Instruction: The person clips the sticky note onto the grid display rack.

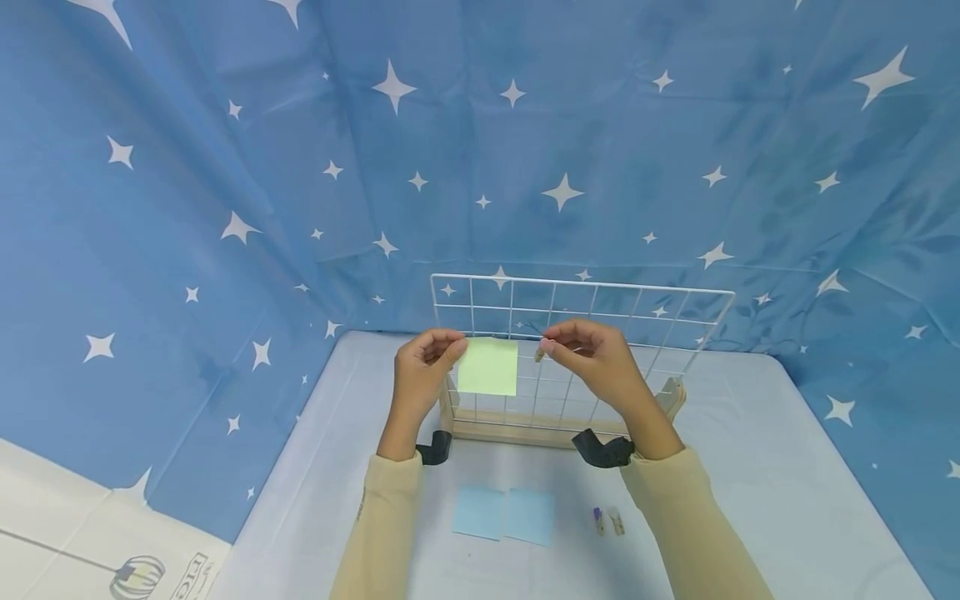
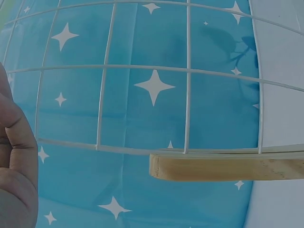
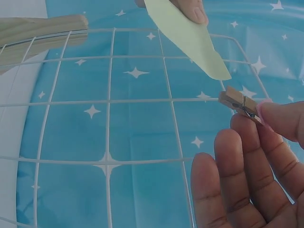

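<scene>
A square yellow-green paper note (image 1: 487,367) is pinched at its upper left corner by my left hand (image 1: 426,371), in front of the white wire grid (image 1: 637,317). My right hand (image 1: 596,362) is just right of the note. Between its thumb and fingers it pinches a small wooden clothespin (image 3: 240,102) with something pink on the thumb side. In the right wrist view the clothespin's tip points toward the note's lower corner, with a small gap between them. Only part of the left hand (image 2: 18,156) shows in the left wrist view.
The grid stands in a wooden base (image 1: 517,429) on a pale table (image 1: 300,533). Two light blue notes (image 1: 478,512) lie nearer, side by side. To their right lie two clothespins, one purple-topped (image 1: 598,521) and one whitish-topped (image 1: 617,521). A blue starred cloth (image 1: 465,167) hangs behind.
</scene>
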`<state>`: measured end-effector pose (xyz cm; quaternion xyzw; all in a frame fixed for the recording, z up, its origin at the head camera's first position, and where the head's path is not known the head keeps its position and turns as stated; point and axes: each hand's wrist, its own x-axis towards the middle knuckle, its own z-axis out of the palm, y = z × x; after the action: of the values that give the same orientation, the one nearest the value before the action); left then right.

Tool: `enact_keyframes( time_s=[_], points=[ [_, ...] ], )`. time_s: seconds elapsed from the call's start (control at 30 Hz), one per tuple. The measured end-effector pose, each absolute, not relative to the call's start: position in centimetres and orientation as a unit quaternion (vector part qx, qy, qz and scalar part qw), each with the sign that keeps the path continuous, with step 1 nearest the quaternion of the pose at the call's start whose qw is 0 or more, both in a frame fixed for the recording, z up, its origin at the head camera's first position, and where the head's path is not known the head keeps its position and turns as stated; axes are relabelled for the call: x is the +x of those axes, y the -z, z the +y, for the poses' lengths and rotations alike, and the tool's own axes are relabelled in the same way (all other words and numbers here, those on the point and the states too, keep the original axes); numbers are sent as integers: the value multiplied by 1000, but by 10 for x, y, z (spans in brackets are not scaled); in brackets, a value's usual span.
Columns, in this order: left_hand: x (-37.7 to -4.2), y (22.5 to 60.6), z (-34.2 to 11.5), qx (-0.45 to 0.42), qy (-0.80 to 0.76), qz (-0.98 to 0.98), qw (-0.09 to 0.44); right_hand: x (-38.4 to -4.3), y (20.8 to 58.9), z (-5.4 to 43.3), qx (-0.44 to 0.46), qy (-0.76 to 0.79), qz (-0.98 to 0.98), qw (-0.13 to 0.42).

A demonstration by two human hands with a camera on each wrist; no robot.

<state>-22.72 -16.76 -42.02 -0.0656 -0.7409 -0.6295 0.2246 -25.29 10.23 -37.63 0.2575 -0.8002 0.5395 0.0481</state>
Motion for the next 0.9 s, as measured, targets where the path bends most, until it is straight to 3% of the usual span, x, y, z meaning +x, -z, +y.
enact_keyframes(
  time_s=[0.9],
  points=[
    [-241, 404, -166, -89, 618, -742, 244, -258, 362, 98, 260, -532, -804, 50]
  ],
)
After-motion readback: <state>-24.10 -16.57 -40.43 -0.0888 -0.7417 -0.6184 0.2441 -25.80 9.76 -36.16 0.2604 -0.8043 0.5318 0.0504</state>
